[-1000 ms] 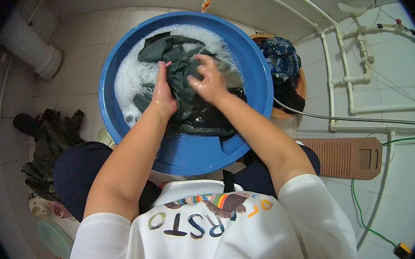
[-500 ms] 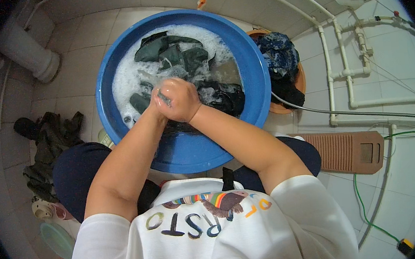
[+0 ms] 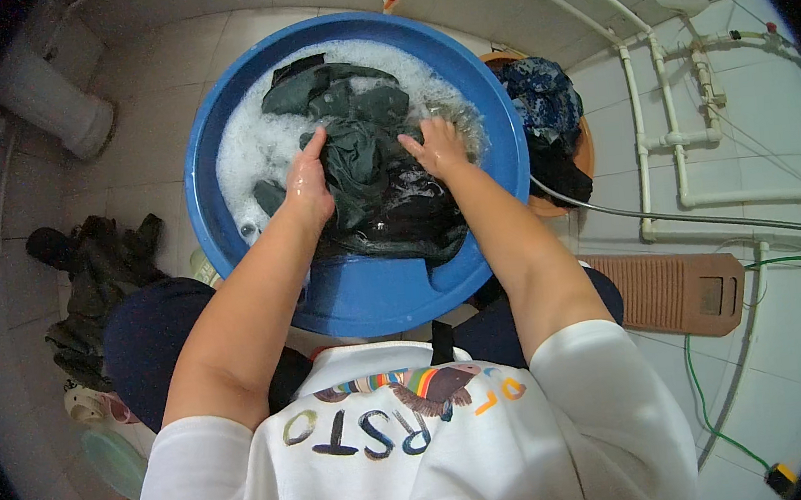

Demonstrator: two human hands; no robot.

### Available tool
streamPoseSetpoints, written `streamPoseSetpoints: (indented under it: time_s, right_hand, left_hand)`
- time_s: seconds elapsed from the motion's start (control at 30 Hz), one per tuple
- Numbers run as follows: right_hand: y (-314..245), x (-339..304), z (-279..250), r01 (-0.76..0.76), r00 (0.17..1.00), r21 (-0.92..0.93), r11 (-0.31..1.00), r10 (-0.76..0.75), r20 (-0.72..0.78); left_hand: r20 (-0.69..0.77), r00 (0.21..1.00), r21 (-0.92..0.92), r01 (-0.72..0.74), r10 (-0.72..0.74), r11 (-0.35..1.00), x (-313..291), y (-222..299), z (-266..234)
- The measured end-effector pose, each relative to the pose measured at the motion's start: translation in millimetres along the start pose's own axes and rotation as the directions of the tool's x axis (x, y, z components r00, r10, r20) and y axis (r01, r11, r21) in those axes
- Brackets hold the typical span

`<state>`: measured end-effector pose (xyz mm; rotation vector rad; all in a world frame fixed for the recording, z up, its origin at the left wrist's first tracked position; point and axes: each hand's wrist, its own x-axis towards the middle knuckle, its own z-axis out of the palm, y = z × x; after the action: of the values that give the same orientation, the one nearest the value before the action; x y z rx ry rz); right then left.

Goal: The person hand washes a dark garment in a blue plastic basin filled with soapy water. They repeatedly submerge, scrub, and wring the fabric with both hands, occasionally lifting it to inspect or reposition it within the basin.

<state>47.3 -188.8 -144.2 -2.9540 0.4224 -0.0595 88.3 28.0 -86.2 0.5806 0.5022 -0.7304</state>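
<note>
Beyond the white shirt [image 3: 394,482], a blue basin [image 3: 368,316] holds foamy water [image 3: 250,144] and a dark green garment [image 3: 356,163], bunched mid-basin. The left hand [image 3: 309,186] touches its left side, thumb raised; the other fingers are hidden, so I cannot tell whether they grasp. The right hand [image 3: 439,148] has fingers spread, released, beside it. Farther off, blue patterned cloth [image 3: 540,97] fills an orange basin [image 3: 587,150]

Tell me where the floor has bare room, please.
Bare tile: at left, between tub, white column and dark clothes; a smaller patch between green cord, washboard and right sleeve. Crowded: the tub, holding wet cloth, foam and both hands, and right of it, the heaped basin.
</note>
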Motion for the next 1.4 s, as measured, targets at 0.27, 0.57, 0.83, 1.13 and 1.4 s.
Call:
streamPoseSetpoints:
  time_s: [0.27, 0.57, 0.83, 1.13, 1.4]
  right_hand:
    - [9, 27, 3, -0.417, 0.746, -0.088, 0.904, 0.396, 0.535]
    - [-152, -52, -90, 0.68, 0.73, 0.461, 0.571, -0.471, -0.495]
    - [-155, -44, -72, 0.602, 0.761, 0.379, 0.703, -0.359, -0.541]
    - [-165, -61, -95, 0.583, 0.811, 0.587, 0.561, -0.367, -0.455]
    - [-38, 20, -28, 0.029, 0.954, 0.236, 0.971, 0.044, -0.298]
  left_hand:
    - [0.018, 0.993, 0.042, -0.117, 0.116, 0.992, 12, 0, -10]
    - [0.23, 0.969, 0.056, 0.079, -0.089, 0.995, 7, 9, -11]
    - [0.014, 0.999, 0.004, -0.039, 0.039, 0.999, -12, -8, -19]
    - [0.472, 0.845, 0.539, -0.501, 0.25, 0.677, 17, -10, -57]
    - [0.03, 0.979, 0.12, 0.195, -0.2, 0.973, -29, -5, 28]
